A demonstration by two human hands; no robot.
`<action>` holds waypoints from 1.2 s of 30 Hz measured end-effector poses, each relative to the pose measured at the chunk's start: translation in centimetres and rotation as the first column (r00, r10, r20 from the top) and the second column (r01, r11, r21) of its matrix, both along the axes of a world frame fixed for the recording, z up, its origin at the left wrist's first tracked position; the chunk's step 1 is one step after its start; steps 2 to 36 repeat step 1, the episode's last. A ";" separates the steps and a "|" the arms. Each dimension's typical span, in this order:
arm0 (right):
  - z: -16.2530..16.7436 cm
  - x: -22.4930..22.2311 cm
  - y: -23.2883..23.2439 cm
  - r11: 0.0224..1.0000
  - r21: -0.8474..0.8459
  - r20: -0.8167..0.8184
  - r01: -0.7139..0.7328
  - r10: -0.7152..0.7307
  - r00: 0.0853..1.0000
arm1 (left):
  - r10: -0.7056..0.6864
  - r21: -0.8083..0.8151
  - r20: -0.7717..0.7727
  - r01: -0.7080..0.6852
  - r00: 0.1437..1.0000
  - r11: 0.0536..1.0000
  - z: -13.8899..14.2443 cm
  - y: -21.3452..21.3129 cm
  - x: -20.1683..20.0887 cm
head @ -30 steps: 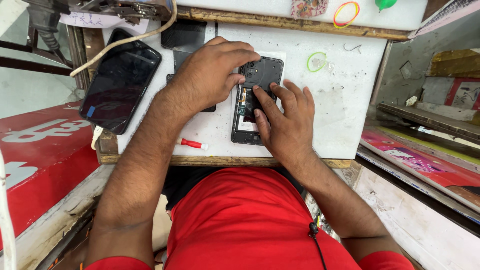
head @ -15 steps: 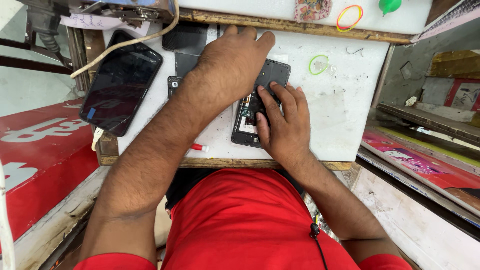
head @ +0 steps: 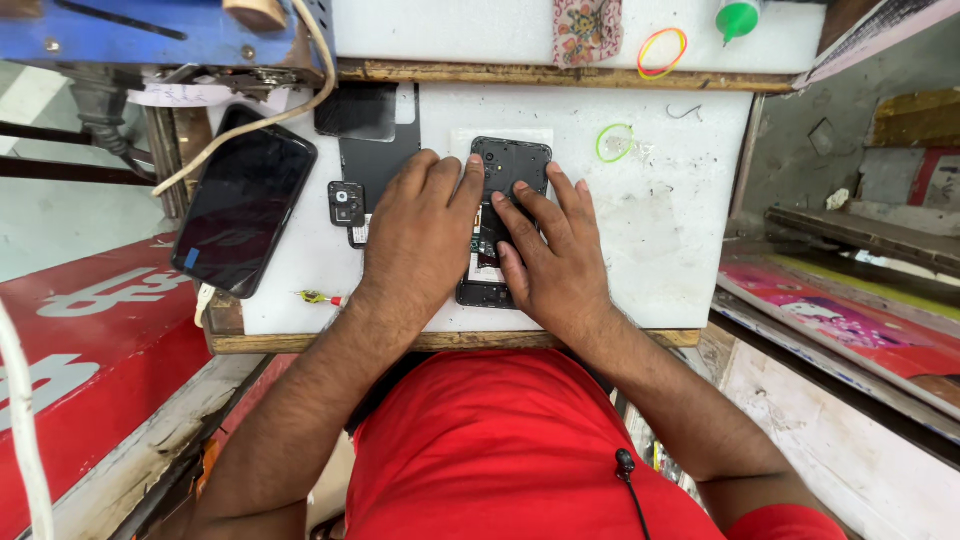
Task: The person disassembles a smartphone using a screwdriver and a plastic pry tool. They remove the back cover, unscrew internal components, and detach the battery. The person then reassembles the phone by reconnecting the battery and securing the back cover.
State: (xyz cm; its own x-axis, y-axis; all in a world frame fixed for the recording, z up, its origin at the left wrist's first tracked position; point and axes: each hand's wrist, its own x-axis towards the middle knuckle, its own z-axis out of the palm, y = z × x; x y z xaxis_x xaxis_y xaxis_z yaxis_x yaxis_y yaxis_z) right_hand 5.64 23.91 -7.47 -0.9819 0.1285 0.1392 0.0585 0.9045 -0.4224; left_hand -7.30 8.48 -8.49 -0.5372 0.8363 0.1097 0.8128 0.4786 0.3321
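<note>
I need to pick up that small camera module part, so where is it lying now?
In the head view the camera module lies on the white work board, just off the left hand, between it and the black phone.

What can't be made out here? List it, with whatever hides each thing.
Head view only:
- Middle of the opened phone: covered by the left hand and right hand.
- Dark back cover: lower part under the left hand.
- Green bottle: top cut off by the frame edge.
- Small camera module: detail too small.

Black phone (head: 510, 165), white worktop (head: 660, 230), green band (head: 614, 142).
</note>
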 end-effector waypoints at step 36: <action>-0.1 0.1 0.0 1.000 -0.011 -0.002 -0.005 0.005 1.000 | 0.007 0.001 -0.007 -0.007 1.000 1.000 -2.3 3.3 -1.9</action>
